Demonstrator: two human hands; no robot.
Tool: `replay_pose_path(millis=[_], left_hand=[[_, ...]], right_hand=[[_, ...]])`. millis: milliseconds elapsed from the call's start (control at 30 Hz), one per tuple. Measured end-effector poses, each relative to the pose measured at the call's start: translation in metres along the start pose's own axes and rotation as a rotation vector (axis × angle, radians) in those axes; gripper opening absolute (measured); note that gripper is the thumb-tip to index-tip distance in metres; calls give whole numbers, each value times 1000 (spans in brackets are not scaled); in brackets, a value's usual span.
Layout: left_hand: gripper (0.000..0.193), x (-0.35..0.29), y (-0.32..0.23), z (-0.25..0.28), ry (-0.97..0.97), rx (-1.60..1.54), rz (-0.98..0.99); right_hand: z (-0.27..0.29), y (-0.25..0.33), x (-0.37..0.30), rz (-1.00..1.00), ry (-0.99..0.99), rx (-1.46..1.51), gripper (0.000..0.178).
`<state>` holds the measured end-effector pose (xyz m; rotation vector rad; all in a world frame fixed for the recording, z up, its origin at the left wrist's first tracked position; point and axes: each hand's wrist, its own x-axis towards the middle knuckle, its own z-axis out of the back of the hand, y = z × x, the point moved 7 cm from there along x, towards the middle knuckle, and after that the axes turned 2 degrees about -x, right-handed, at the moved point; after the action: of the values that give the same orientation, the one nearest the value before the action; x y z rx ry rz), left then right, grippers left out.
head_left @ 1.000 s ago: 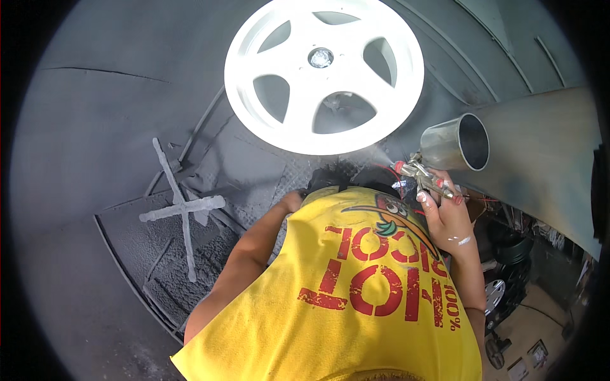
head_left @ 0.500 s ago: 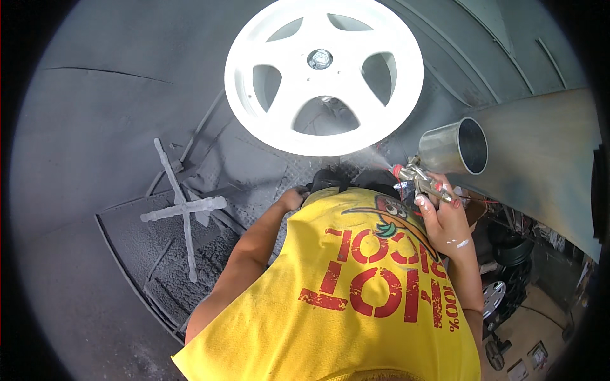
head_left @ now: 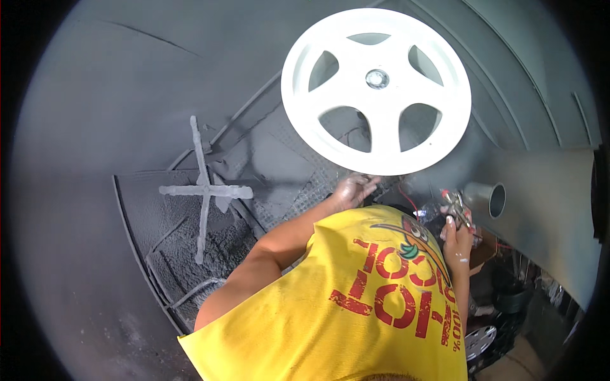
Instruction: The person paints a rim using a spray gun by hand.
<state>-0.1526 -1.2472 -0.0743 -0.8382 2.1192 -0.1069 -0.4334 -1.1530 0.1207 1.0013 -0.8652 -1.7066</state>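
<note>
A white five-spoke car wheel rim (head_left: 385,130) stands raised in front of me, with a silvery piece in its centre hole. Just below its near edge is my left hand (head_left: 354,190), fingers apart and reaching toward the edge; whether they touch it I cannot tell. My right hand (head_left: 455,238) grips a paint spray gun (head_left: 457,207) to the right of the rim, with white specks on the wrist. A metal cup (head_left: 478,195) is fixed to the gun, its round end facing right. No spray mist shows at the nozzle.
At left, a paint-crusted grey cross-shaped stand (head_left: 204,190) rises over a rough dark mat (head_left: 181,244). Grey-coated walls curve around. A pale panel (head_left: 546,216) stands at right. Another wheel (head_left: 480,341) lies lower right, and a thin red cable (head_left: 408,198) hangs near the gun.
My left hand has come up from beside my body to the rim's near edge. The rim has turned about its centre. The spray gun has moved down and away, and its mist is gone.
</note>
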Motion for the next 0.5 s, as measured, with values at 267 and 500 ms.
replay_pose_path(millis=[267, 500], left_hand=[[45, 4, 4, -16, 110, -62, 160], [36, 15, 13, -17, 113, -7, 222]], right_hand=[[-9, -35, -6, -46, -49, 38, 20], [-9, -33, -8, -48, -71, 19, 21]])
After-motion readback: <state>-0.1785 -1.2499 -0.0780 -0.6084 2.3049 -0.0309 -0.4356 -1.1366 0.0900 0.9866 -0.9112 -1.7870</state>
